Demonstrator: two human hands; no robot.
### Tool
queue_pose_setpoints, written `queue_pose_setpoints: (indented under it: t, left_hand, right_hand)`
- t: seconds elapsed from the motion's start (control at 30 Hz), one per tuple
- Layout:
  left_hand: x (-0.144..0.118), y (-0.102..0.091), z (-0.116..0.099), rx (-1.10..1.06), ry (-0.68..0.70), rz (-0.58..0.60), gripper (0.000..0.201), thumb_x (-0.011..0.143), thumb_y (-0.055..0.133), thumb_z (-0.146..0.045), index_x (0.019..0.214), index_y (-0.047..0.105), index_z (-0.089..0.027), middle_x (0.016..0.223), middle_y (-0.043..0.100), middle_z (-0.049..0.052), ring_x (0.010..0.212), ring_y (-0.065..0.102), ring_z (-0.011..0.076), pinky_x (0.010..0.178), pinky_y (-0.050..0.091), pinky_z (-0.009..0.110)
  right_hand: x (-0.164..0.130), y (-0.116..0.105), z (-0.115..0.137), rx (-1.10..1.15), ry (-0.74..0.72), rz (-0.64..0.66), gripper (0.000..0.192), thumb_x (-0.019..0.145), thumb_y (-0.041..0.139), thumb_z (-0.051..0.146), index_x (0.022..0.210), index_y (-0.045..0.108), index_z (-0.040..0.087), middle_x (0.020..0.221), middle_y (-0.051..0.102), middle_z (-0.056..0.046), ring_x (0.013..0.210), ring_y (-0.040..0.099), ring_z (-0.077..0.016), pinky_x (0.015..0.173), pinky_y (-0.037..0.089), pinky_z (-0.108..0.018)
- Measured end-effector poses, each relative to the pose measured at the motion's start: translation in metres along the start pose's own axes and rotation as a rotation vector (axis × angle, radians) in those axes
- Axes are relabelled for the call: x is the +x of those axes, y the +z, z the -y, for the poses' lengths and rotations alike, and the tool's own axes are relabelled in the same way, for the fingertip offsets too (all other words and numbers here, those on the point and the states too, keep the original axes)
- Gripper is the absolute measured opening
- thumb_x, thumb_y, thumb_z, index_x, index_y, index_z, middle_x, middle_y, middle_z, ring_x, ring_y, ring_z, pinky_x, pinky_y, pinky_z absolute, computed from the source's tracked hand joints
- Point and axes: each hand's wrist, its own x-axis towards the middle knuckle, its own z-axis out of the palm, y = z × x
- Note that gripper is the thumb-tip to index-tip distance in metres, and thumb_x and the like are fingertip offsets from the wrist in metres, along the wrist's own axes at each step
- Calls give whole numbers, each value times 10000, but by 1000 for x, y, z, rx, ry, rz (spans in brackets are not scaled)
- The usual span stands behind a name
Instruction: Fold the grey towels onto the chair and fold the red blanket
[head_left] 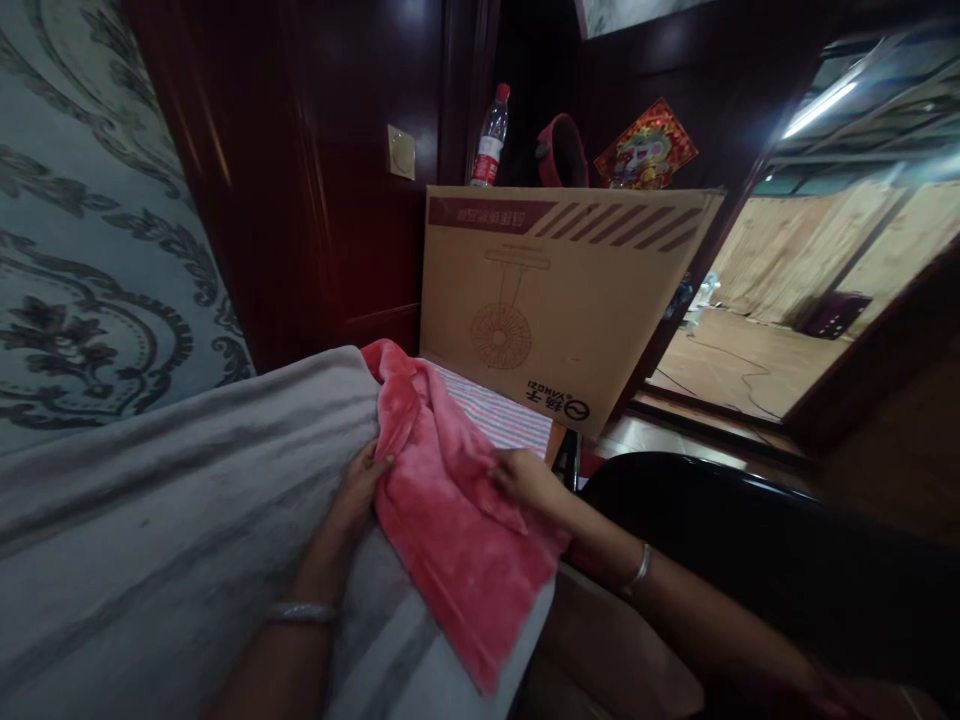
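Note:
A pink plush cloth (465, 560) lies partly folded over the edge of a bed with a grey-and-white blanket (187, 540). At the cloth's left edge, my left hand (361, 492) has its thumb over the fabric and fingers closed on it. My right hand (525, 482) pinches a raised fold on the right side, with the fingertips partly sunk in the pile. The lower corner of the cloth hangs toward me, and its far end rests bunched near the top of the blanket. Each wrist wears a silver bangle.
Beyond the cloth stands a large cardboard box (592, 300) beside a striped sheet (495, 405). On top are a plastic bottle (490, 140), a red band-like ring (551, 155) and a diamond-shaped decoration (646, 150). To my right is a black chair (720, 530), with an open doorway (750, 350) behind it.

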Motion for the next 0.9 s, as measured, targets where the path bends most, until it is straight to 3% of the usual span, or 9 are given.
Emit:
queue_pose_setpoints:
  t: [0.07,0.13,0.2,0.27,0.43,0.53,0.7,0.9]
  left_hand:
    - [0,0,1,-10,-17,14,689,491,912,-386,1094,696,-131,1078,754,107,852,692,229,766,539,310]
    - [0,0,1,-22,-20,20,687,489,913,-374,1094,694,-133,1070,755,107,850,692,231,767,540,313]
    - [0,1,0,-22,-6,17,684,484,914,-365,1090,700,-131,1054,756,103,839,687,224,766,538,307]
    - [-2,2,-2,-9,6,13,674,499,907,-376,1092,706,-126,1047,756,102,830,682,215,767,534,299]
    - [-5,4,-5,33,21,-13,688,522,892,-389,1130,708,-125,1057,755,105,852,685,221,785,534,304]
    - [-5,5,-5,18,16,-5,719,503,896,-385,1148,704,-133,1052,757,101,871,690,227,794,540,307]
    - [-2,4,-2,-6,-9,-1,733,483,896,-394,1133,694,-122,1026,758,105,831,694,236,752,549,320]
    - [0,0,1,-24,-37,-30,718,478,900,-403,1105,682,-130,1071,752,115,957,702,273,803,539,321]
  right_hand:
    - [18,-25,-26,-9,207,-66,327,959,430,170,1045,745,142,926,740,-77,810,667,-178,701,500,-238]
    - [35,-55,-60,-69,348,-147,424,989,328,160,1213,681,89,1015,732,-139,858,683,-191,718,511,-256]
    - [47,-80,-91,-155,470,-199,418,976,366,152,1274,650,76,1128,704,-195,1002,679,-234,791,518,-290]
    - [54,-89,-112,-237,557,-197,376,935,453,130,1229,683,85,1160,691,-223,1090,659,-276,849,518,-327]
    - [70,-58,-124,-386,611,-43,256,867,637,142,1098,737,94,1055,716,-223,1059,676,-302,853,549,-400]
    - [82,-35,-125,-475,641,69,232,874,709,232,1072,716,112,1023,718,-150,998,685,-274,830,568,-442]
    - [91,-6,-129,-599,701,220,296,958,646,376,1141,648,143,1101,674,-80,958,663,-204,835,575,-408]
    - [88,30,-125,-633,698,307,269,971,632,348,1145,641,143,1108,667,-80,948,662,-203,798,591,-395]
